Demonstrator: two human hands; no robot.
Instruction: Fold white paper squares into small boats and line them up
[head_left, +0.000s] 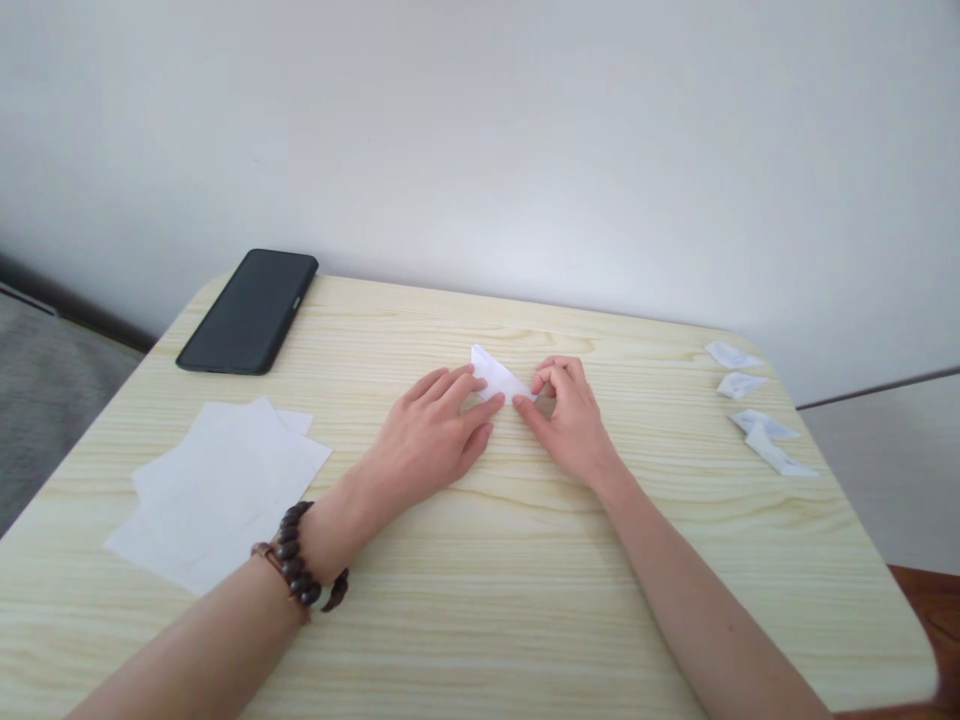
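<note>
A small white folded paper (495, 376), roughly triangular, lies on the table between my hands, one point facing up and left. At its left and lower edge are the fingertips of my left hand (431, 430), holding it down against the tabletop. My right hand (566, 415) pinches its right-hand corner between thumb and curled fingers. Part of the paper's lower edge is hidden by my fingertips. Dark wooden beads (296, 560) circle my left wrist.
Several loose white sheets (217, 490) lie overlapping at the left. Behind them rests a black phone-like device (251, 310), screen up. Several small folded white papers (739, 385) sit in a column along the right edge of the wooden table (465, 600). A pale wall (480, 150) borders the back.
</note>
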